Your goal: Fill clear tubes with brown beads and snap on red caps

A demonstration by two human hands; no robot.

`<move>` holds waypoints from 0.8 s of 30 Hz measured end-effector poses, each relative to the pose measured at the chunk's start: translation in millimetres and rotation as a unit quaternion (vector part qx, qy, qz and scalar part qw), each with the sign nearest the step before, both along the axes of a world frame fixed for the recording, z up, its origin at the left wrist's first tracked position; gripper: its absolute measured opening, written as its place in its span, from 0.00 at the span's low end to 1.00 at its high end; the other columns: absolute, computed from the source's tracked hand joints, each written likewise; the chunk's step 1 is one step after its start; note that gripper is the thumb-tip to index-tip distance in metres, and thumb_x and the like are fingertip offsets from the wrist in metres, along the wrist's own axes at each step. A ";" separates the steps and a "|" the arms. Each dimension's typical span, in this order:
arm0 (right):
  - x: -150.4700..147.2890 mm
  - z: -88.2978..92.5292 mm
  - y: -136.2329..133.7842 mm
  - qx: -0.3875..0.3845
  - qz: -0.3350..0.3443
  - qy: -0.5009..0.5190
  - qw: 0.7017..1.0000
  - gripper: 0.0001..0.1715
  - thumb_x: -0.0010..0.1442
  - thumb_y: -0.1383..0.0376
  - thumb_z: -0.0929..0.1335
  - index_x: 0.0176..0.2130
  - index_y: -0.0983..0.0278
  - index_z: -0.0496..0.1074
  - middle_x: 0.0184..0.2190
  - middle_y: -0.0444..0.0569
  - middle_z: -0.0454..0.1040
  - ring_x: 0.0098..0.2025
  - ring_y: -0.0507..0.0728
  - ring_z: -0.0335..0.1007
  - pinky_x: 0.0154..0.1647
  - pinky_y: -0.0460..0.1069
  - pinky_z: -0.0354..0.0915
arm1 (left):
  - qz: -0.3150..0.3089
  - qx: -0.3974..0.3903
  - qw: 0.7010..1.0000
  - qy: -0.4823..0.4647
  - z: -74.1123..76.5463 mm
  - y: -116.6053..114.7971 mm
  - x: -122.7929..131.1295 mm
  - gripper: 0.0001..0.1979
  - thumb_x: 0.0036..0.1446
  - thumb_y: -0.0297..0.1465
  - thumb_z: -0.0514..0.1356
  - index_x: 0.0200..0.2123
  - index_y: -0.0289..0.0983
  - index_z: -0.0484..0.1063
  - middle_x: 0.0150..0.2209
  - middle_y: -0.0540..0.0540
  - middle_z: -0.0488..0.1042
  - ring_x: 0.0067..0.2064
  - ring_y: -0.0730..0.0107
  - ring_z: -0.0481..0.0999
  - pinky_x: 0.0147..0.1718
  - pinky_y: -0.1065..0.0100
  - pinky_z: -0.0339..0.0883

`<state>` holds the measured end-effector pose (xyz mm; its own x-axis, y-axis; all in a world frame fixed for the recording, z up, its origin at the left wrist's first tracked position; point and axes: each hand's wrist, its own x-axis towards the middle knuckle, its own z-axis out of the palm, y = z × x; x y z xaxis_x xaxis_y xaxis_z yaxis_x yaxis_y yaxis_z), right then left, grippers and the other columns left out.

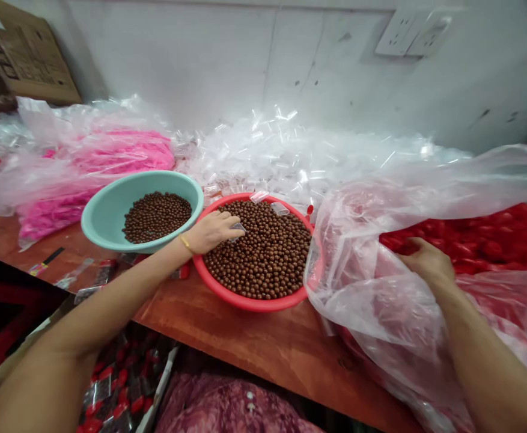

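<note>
Reddish tabletop (245,334) against white wall (227,60). One clear container (237,230), pinched in left hand (213,233), at left side of brown balls (263,258) in red basin (255,305); basin probably central for easy reach. Two loose containers (280,208) at basin's far side. Right hand (429,263), well apart, inside one plastic bag (366,294), among red pieces (502,237); fingertips hidden, grip cannot be told. Bag likely kept near for quick access. Left: one teal basin (97,219), also holding balls. Balls, red pieces: too many to count.

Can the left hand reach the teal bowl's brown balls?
Probably yes: the brown balls lie uncovered in the teal bowl, beside the red bowl under the left hand; the clear piece it holds may hinder.
</note>
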<state>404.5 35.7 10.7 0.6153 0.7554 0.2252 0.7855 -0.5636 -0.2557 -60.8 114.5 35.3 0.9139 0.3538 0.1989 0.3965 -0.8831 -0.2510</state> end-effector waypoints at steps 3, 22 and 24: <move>-2.1 12.0 -2.8 0.038 -0.119 0.124 0.984 0.18 0.35 0.65 0.75 0.29 0.59 0.69 0.15 0.44 0.64 0.25 0.60 0.67 0.33 0.53 0.64 | -0.067 -0.004 0.995 0.073 -4.2 31.6 12.5 0.14 0.56 0.24 0.53 0.43 0.45 0.72 0.49 0.44 0.71 0.43 0.65 0.69 0.41 0.64 0.58; -187.1 51.9 45.7 0.021 0.382 -0.031 0.924 0.22 0.44 0.67 0.66 0.43 0.63 0.70 0.41 0.52 0.74 0.38 0.60 0.70 0.35 0.50 0.64 | 0.196 -0.211 0.956 0.063 -11.5 -13.9 48.8 0.08 0.55 0.23 0.50 0.31 0.33 0.69 0.30 0.37 0.75 0.35 0.58 0.76 0.34 0.63 0.65; -200.4 39.4 57.7 -0.023 0.386 -0.054 0.920 0.23 0.47 0.66 0.65 0.45 0.65 0.69 0.42 0.54 0.73 0.41 0.62 0.70 0.36 0.50 0.63 | 0.220 -0.258 0.941 0.002 -18.6 -12.4 52.7 0.06 0.54 0.24 0.53 0.33 0.34 0.69 0.32 0.40 0.75 0.36 0.59 0.76 0.37 0.63 0.65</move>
<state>204.1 93.5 50.1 -0.1339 0.9683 0.2111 0.9759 0.1659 -0.1420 -8.1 102.1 16.7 0.6569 0.7465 -0.1063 0.7521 -0.6385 0.1633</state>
